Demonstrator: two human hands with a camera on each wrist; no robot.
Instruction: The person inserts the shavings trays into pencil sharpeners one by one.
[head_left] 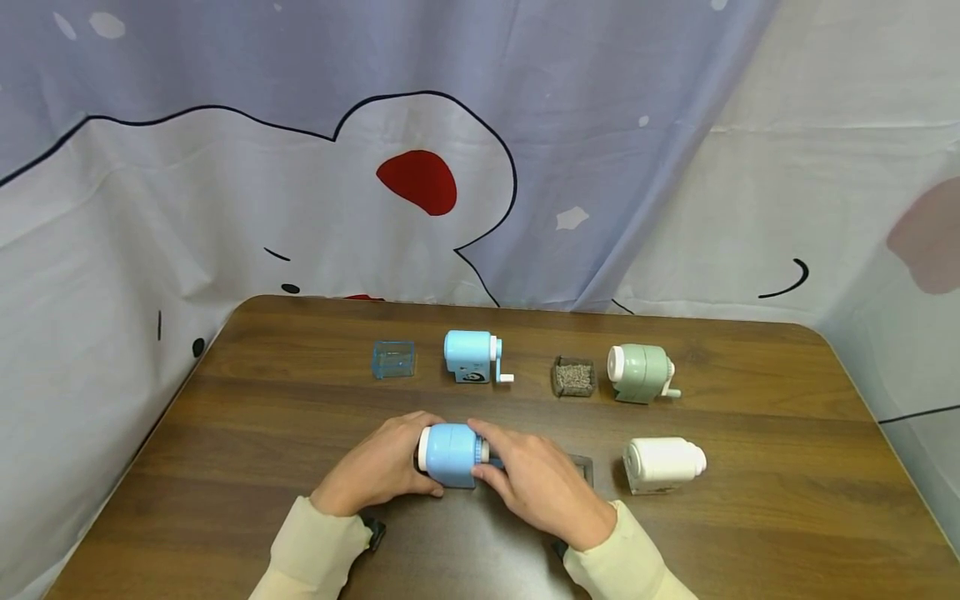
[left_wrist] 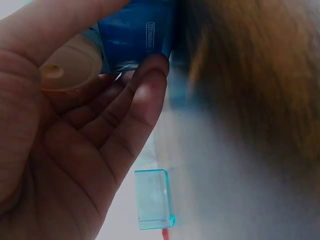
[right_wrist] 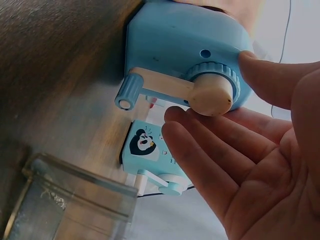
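A blue crank pencil sharpener (head_left: 452, 454) sits near the middle of the table between both hands. My left hand (head_left: 386, 467) grips its left side, thumb and fingers around the body by the pale round end (left_wrist: 72, 65). From the right, my right hand (head_left: 543, 479) holds the crank end between thumb and fingers. The right wrist view shows the thumb on the casing, beside the ribbed ring and cream crank (right_wrist: 165, 84) with its blue handle (right_wrist: 129, 91). A clear drawer (right_wrist: 82, 195) lies close to the right hand, partly hidden behind it in the head view.
Along the back stand a light blue panda sharpener (head_left: 468, 354) and a green sharpener (head_left: 641, 371). A clear blue drawer (head_left: 393, 359) and a drawer of shavings (head_left: 573, 377) lie beside them. A white sharpener (head_left: 662, 464) lies right of the hands. A curtain (head_left: 225, 192) hangs behind.
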